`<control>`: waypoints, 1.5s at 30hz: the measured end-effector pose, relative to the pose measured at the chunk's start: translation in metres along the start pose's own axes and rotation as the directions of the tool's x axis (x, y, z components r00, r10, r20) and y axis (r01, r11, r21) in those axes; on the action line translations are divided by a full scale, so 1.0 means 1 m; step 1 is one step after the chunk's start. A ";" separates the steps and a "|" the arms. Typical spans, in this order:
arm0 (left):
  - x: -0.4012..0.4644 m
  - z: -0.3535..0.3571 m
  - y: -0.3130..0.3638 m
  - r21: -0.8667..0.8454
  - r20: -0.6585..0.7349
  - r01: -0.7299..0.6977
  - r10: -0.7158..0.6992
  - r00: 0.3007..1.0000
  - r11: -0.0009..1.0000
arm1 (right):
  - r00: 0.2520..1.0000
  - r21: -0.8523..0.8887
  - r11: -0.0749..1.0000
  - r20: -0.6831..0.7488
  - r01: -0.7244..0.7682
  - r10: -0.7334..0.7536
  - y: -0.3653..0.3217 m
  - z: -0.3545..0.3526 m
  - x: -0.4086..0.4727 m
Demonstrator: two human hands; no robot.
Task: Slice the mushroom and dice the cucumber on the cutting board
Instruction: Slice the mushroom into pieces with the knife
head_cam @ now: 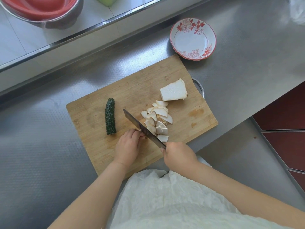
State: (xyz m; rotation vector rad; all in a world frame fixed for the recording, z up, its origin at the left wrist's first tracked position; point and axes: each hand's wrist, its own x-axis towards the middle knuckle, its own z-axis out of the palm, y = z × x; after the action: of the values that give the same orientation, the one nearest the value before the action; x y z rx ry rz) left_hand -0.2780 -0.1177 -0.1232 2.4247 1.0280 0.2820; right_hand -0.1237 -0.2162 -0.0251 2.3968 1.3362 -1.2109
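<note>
A wooden cutting board point(125, 90) lies on the steel counter. A dark green cucumber piece point(110, 116) lies on its left part. A large white mushroom chunk point(173, 90) sits at the board's right, with a pile of white mushroom slices point(158, 118) below it. My right hand point(179, 157) grips the handle of a dark knife point(140, 126), whose blade slants across the board beside the slices. My left hand point(128, 144) has curled fingers against the blade's left side; any mushroom under them is hidden.
A white bowl with red flowers point(193, 38) stands beyond the board's far right corner. A metal basin holding a red bowl point(41, 9) sits at the back left behind a raised steel ledge point(99, 30). The counter's edge drops off at the right.
</note>
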 end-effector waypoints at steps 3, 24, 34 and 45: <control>0.000 0.001 -0.001 0.004 -0.016 -0.007 0.007 1.000 1.000 | 1.000 -0.003 1.000 0.021 -0.015 0.015 -0.003 -0.001 0.001; -0.003 0.002 0.000 -0.035 -0.021 0.024 -0.024 0.999 0.999 | 0.999 0.123 0.991 0.035 -0.042 0.038 -0.003 0.003 0.018; -0.002 0.002 -0.002 0.007 -0.015 0.016 -0.016 1.000 1.000 | 0.998 0.074 0.996 -0.035 0.051 -0.049 0.002 0.004 -0.002; -0.001 0.002 -0.003 0.010 -0.009 0.013 -0.013 1.000 1.000 | 1.000 0.060 0.998 0.006 0.016 -0.016 -0.001 0.003 0.004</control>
State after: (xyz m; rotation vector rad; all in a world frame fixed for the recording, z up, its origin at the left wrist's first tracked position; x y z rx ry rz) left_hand -0.2796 -0.1177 -0.1263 2.4271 1.0519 0.2842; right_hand -0.1247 -0.2143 -0.0302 2.4253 1.3379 -1.2799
